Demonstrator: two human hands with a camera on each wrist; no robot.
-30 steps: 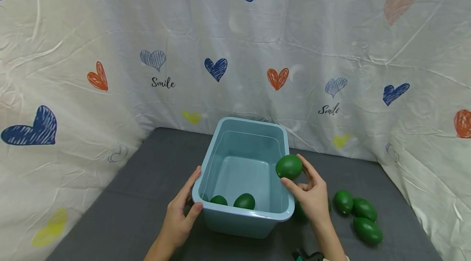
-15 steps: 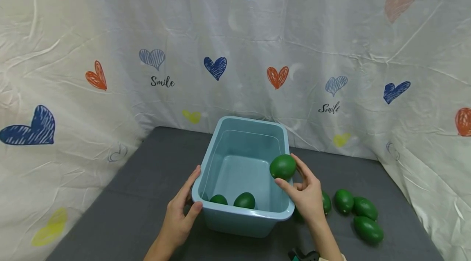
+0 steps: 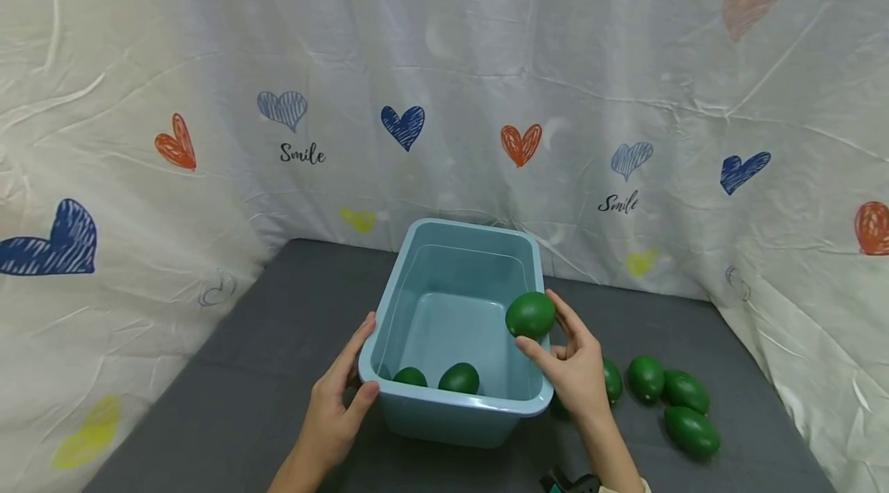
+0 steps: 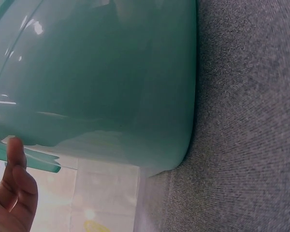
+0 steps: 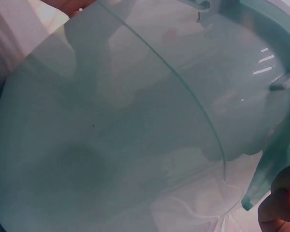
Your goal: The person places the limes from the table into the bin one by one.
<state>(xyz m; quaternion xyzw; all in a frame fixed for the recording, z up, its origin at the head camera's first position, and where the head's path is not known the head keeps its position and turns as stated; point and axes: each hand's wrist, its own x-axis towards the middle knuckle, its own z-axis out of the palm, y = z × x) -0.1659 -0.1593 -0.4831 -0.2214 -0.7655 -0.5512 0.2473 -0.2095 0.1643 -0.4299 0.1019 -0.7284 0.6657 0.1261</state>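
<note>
Left hand [image 3: 332,408] is spread on the near-left corner of the blue bin [image 3: 451,422], two green fruits [image 3: 458,378] inside. Held fruit [image 3: 530,315] has been nudged inward since a second ago, so it's mostly over the opening, long axis roughly crosswise (tip direction's unclear), pinched by the right hand [image 3: 576,369].

Head cam pic was dim-ish but clear. Wrist pics looked hazy, w/ white glare spots on tub [image 4: 87,87].
</note>
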